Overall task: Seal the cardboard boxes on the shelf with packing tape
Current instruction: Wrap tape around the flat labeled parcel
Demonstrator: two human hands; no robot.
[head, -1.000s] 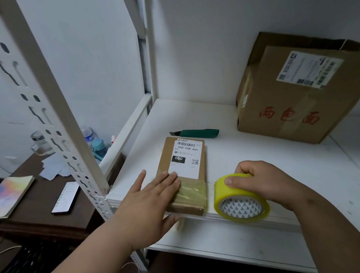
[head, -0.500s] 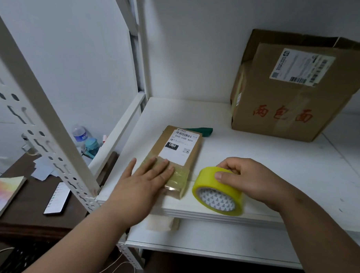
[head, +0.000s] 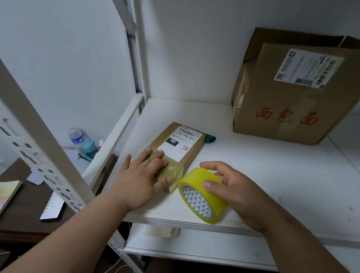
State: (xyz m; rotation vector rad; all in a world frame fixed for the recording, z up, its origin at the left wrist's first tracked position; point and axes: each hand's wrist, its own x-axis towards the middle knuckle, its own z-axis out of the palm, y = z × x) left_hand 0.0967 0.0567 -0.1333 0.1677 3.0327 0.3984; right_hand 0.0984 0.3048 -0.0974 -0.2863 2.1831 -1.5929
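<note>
A small flat cardboard box (head: 188,150) with a white shipping label lies on the white shelf (head: 278,173), turned at an angle. Yellowish tape covers its near end. My left hand (head: 143,178) lies flat on that taped end, fingers straight. Just right of the box, my right hand (head: 232,187) grips a yellow roll of packing tape (head: 201,194), which stands on edge near the shelf's front. A large cardboard box (head: 296,103) with red characters sits at the back right.
A green utility knife (head: 210,138) pokes out behind the small box. A white perforated shelf post (head: 38,149) crosses the left foreground. Beyond it a dark desk (head: 20,219) holds a phone, a notebook, papers and bottles. A lower shelf (head: 199,248) sits underneath.
The small box has turned clockwise under my left hand and now hides most of the knife. The tape roll has tilted and shifted with my right hand. The camera has moved a little.
</note>
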